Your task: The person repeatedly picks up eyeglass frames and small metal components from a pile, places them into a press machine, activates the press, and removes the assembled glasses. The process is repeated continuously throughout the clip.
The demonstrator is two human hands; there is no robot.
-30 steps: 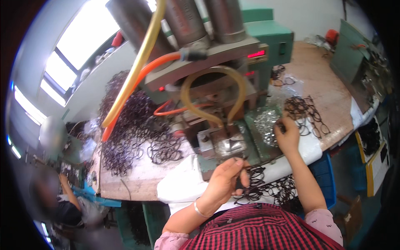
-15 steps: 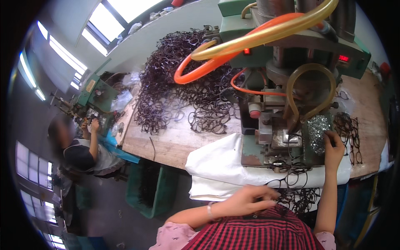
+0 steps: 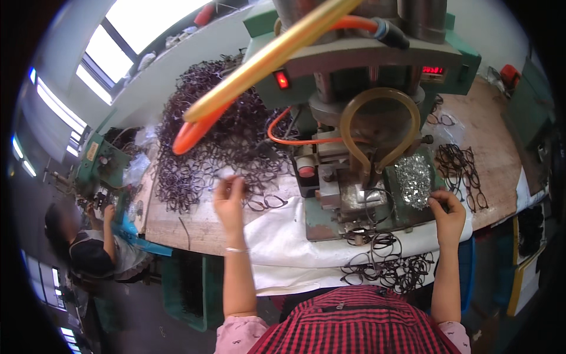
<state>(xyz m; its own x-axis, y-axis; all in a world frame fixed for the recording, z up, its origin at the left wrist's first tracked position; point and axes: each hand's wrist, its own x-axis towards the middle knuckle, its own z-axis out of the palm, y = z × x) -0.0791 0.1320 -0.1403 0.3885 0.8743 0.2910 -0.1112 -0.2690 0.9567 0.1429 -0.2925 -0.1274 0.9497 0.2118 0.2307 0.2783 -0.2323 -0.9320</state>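
Note:
My left hand (image 3: 229, 200) is over the front edge of a big pile of dark eyeglass frames (image 3: 194, 171), fingers curled together. A single eyeglass frame (image 3: 266, 203) lies just right of its fingers; whatever they pinch is unclear. My right hand (image 3: 446, 212) pinches at the near right edge of a heap of small shiny metal pieces (image 3: 414, 180); anything between its fingertips is too small to name. Between my hands stands a green press (image 3: 365, 65). An eyeglass frame (image 3: 380, 203) hangs by its metal fixture (image 3: 356, 196).
Several tangled eyeglass frames (image 3: 392, 268) lie on the white cloth (image 3: 277, 236) before me. More frames (image 3: 460, 165) sit right of the press. An orange and yellow hose (image 3: 253, 71) crosses above the pile. A green bin (image 3: 206, 289) stands below; a co-worker (image 3: 94, 248) sits far left.
My left hand has gone from in front of my apron out to the frame pile on the left. My right hand stays at the metal pieces. The whole view has shifted.

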